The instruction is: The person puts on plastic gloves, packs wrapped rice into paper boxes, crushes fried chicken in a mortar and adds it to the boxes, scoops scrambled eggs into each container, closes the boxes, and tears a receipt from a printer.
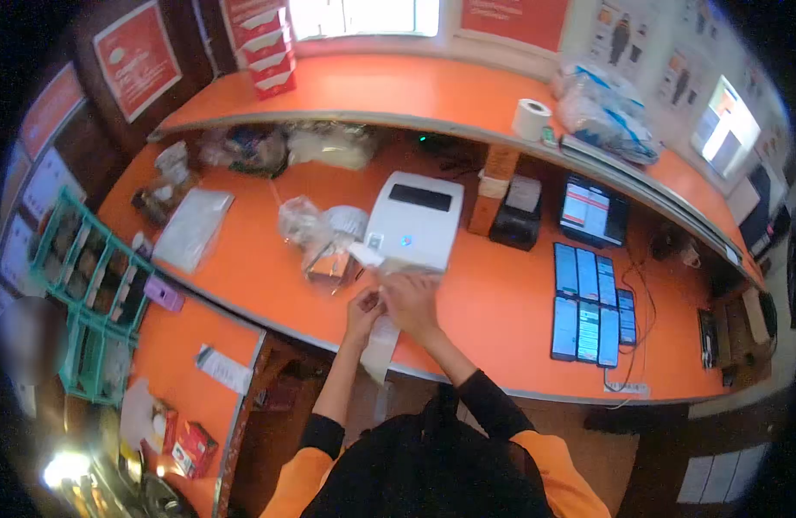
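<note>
My left hand [363,312] and my right hand [409,300] are together at the desk's front, fingers closed and almost touching. Between them they pinch a pale paper strip [380,347], whose lower end hangs over the desk edge. The exact grip is hidden behind my fingers. Just beyond my right hand stands a white label printer [418,216] with a dark window in its lid. A small white label [366,255] shows above my left hand, at the printer's front corner. Left of it lie crumpled clear plastic [303,220] and a small brown packet [330,266].
Several lit phones [588,298] with cables lie right, below a tablet [593,210] and a black receipt printer [519,214]. A shelf [398,82] spans above, holding a paper roll [532,119]. Plastic mailers [193,229] and green crates [87,259] are left. Another person [35,341] is at far left.
</note>
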The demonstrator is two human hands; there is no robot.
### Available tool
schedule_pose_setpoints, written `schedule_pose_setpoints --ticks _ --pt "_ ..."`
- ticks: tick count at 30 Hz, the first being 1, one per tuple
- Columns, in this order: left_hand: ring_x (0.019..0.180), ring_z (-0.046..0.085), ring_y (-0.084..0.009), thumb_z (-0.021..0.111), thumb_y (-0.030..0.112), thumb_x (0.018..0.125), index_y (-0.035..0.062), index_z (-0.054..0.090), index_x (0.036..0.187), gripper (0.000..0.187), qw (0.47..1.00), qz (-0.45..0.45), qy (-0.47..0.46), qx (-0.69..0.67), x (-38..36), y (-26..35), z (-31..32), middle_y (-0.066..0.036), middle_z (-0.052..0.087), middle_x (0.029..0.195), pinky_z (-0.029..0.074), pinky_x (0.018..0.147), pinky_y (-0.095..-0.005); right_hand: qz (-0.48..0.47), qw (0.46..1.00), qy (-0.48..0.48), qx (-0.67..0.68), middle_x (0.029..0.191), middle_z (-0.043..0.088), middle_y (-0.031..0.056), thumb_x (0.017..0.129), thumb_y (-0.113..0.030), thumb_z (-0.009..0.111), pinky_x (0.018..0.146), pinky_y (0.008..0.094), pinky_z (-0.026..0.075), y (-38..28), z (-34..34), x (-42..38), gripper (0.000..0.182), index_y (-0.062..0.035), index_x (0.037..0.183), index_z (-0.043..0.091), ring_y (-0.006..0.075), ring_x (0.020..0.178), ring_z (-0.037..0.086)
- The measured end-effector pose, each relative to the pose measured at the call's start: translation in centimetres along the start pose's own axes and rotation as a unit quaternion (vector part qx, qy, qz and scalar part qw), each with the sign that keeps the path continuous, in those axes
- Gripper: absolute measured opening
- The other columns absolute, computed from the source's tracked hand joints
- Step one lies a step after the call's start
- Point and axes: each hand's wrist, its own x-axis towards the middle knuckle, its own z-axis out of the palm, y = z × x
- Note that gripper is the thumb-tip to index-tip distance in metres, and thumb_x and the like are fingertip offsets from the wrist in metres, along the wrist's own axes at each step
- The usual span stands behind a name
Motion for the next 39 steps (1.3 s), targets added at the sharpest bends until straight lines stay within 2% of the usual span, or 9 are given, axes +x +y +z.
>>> schedule_pose_setpoints --ticks 2,5,11,21,23,27,29,36,39 --pt "0.097 0.061 -0.0143 0.061 -0.010 0.081 0.0019 0.060 0.110 0.032 0.998 0.040 0.050 -0.013 0.3 -0.4 0.7 -0.005 0.063 0.104 0.052 0.079 -0.0271 -0.043 0.999 0.001 -0.017 0.079 0.058 0.0017 0.083 -0.018 0.063 0.074 0.0375 0.039 0.7 0.3 0.6 0.056 -0.0216 0.138 0.051 0.0213 0.082 0.058" --pt "0.093 0.062 -0.0130 0.062 -0.010 0.079 0.0009 0.061 0.109 0.032 0.999 0.025 0.039 0.002 0.6 -0.4 0.6 -0.004 0.063 0.100 0.052 0.079 -0.0270 -0.017 1.000 -0.004 0.004 0.076 0.060 0.0004 0.078 -0.011 0.059 0.072 0.0365 0.046 1.2 0.8 0.1 0.069 -0.0215 0.144 0.044 0.0204 0.077 0.059" --pt "0.093 0.060 -0.0107 0.064 -0.010 0.074 0.0008 0.060 0.111 0.039 1.000 0.024 0.010 0.012 0.6 -1.3 -0.2 -0.002 0.063 0.100 0.050 0.082 -0.0261 -0.016 1.000 -0.008 -0.004 0.070 0.057 0.0010 0.079 -0.018 0.064 0.066 0.0371 0.043 2.5 1.5 0.6 0.064 -0.0195 0.141 0.047 0.0183 0.073 0.058" --pt "0.107 0.056 -0.0144 0.061 -0.011 0.072 0.0002 0.054 0.120 0.050 0.998 0.043 0.030 -0.037 1.0 -1.9 0.3 -0.005 0.059 0.115 0.046 0.088 -0.0256 -0.001 1.000 -0.013 0.010 0.078 0.055 0.0018 0.076 -0.010 0.062 0.071 0.0335 0.044 1.8 1.3 0.6 0.073 -0.0224 0.145 0.041 0.0199 0.074 0.057" --pt "0.115 0.055 -0.0191 0.060 -0.009 0.077 0.0013 0.044 0.136 0.061 0.997 0.037 0.008 -0.063 1.3 -2.7 -0.5 -0.007 0.054 0.130 0.046 0.094 -0.0294 -0.027 1.000 -0.014 0.002 0.077 0.055 0.0027 0.076 -0.010 0.061 0.071 0.0332 0.044 2.0 1.5 0.5 0.073 -0.0238 0.145 0.041 0.0205 0.075 0.057" --pt "0.115 0.055 -0.0199 0.064 -0.007 0.078 0.0005 0.040 0.140 0.067 0.997 -0.004 0.025 -0.066 0.3 -1.1 -0.1 -0.008 0.054 0.130 0.047 0.094 -0.0311 -0.094 0.995 -0.004 -0.036 0.078 0.056 0.0027 0.077 -0.009 0.060 0.072 0.0330 0.044 2.7 1.4 0.6 0.072 -0.0254 0.145 0.041 0.0204 0.076 0.057" --pt "0.111 0.057 -0.0185 0.063 -0.009 0.078 -0.0025 0.052 0.127 0.051 0.997 0.013 0.046 -0.059 -0.2 -0.3 0.5 -0.010 0.059 0.121 0.048 0.093 -0.0306 -0.117 0.993 -0.005 0.010 0.081 0.056 0.0021 0.078 -0.010 0.059 0.074 0.0330 0.045 2.8 1.0 0.9 0.069 -0.0267 0.144 0.043 0.0205 0.077 0.057" --pt "0.106 0.059 -0.0177 0.066 -0.009 0.077 -0.0021 0.056 0.123 0.047 0.997 0.004 0.058 -0.053 0.8 -1.2 -0.3 -0.009 0.062 0.112 0.049 0.090 -0.0299 -0.142 0.990 0.008 0.025 0.084 0.057 0.0024 0.079 -0.011 0.059 0.072 0.0345 0.048 3.0 1.9 1.1 0.066 -0.0283 0.141 0.046 0.0215 0.077 0.058" --pt "0.104 0.059 -0.0164 0.066 -0.009 0.077 -0.0008 0.056 0.122 0.047 0.998 0.030 0.020 -0.046 0.4 -1.7 -0.6 -0.006 0.062 0.109 0.050 0.088 -0.0293 -0.083 0.992 0.012 0.093 0.084 0.058 0.0035 0.081 -0.011 0.058 0.071 0.0363 0.048 3.1 1.5 1.6 0.063 -0.0277 0.141 0.046 0.0234 0.077 0.059"
